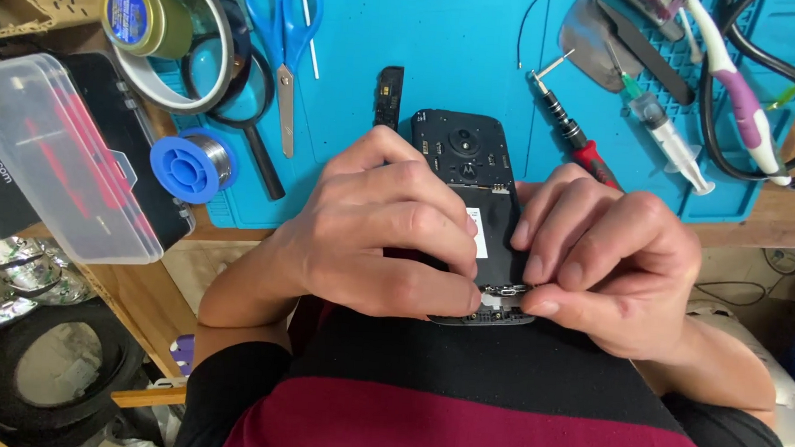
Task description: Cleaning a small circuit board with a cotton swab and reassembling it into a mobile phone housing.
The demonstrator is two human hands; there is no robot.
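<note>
A black phone with its back cover off lies lengthwise between both hands, its camera end pointing away over the blue mat. My left hand wraps the phone's left side, fingers curled over its middle. My right hand grips the right side, thumb and fingertips pressed on the lower end near the connector edge. The phone's lower half is mostly hidden by my fingers. A small black plastic part lies on the mat just left of the phone.
On the mat lie blue scissors, a magnifier, tape rolls, a solder spool, a red-handled screwdriver, a syringe and a toothbrush. A clear plastic box sits left.
</note>
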